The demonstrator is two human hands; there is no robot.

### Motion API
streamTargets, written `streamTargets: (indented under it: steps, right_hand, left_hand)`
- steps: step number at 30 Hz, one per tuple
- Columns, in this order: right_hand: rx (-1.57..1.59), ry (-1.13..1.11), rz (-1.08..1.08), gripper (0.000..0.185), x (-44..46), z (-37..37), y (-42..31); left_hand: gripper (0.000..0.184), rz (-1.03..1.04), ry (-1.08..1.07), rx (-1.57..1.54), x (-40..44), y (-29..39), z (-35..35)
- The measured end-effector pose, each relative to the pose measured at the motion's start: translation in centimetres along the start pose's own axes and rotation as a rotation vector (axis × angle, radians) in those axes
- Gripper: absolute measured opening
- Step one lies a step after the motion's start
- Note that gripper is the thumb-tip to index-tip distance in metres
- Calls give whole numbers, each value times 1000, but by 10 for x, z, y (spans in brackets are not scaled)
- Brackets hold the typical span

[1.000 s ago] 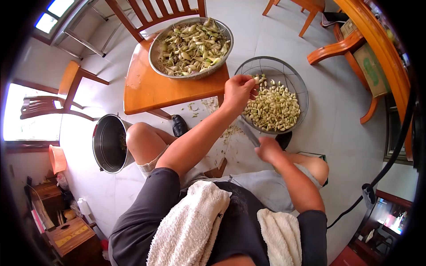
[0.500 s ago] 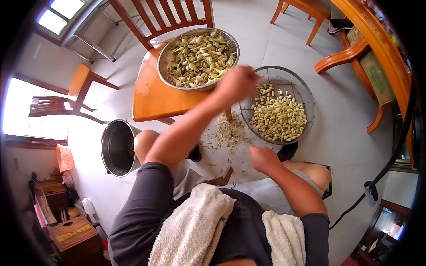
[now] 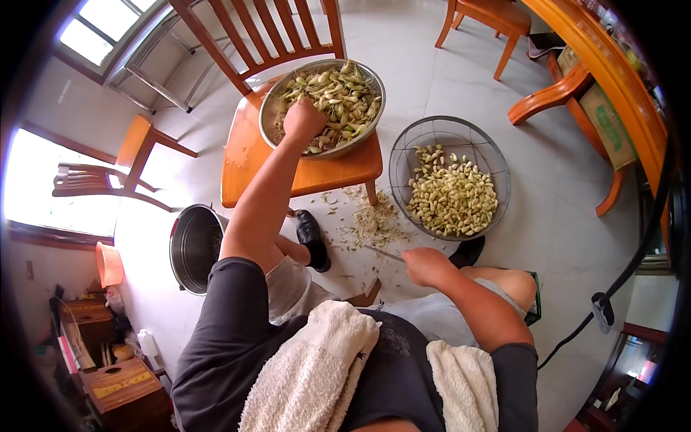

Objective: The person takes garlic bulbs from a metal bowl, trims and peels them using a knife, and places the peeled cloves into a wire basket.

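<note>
My left hand (image 3: 304, 119) is in the metal bowl (image 3: 325, 154) on the wooden chair, its fingers closed among the untrimmed bulbs (image 3: 345, 97) with roots and stalks; what they grip is hidden. Closed around the handle of a knife (image 3: 385, 253), my right hand (image 3: 426, 266) hangs above my lap, the thin blade pointing left. In front of it on the floor, a wide round wire-mesh basket (image 3: 464, 128) holds many pale trimmed bulbs (image 3: 453, 194).
Root and peel scraps (image 3: 376, 219) litter the floor below the wooden chair (image 3: 241, 162). A metal bucket (image 3: 188, 248) stands left of my legs. At the right are a wooden table (image 3: 612, 57) and a black cable (image 3: 619, 288). Another chair (image 3: 133, 155) stands left.
My left hand has moved from above the mesh basket, left and into the metal bowl. The bulb earlier at its fingertips is gone. My right hand has shifted slightly with the knife.
</note>
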State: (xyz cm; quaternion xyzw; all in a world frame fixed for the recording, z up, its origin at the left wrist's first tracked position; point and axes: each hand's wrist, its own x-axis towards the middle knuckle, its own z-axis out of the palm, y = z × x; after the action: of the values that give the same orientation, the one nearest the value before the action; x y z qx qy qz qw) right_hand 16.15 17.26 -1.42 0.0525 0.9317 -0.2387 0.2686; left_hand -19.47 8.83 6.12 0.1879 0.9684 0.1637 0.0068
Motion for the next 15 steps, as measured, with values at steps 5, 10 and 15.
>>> streamTargets:
  steps: [5,10,15]
  right_hand:
    - [69,135,57,17,-6,-11,-1]
    - [249,372,144,17,-10,-27,1]
    - [460,805,-133,13,-26,-42,-6]
  left_hand:
    - [22,123,186,-424,-12,-16,-22]
    - [26,131,-43,-1002,-61,-24,-66]
    - [20,50,-314,-1424,-131,-25,-54]
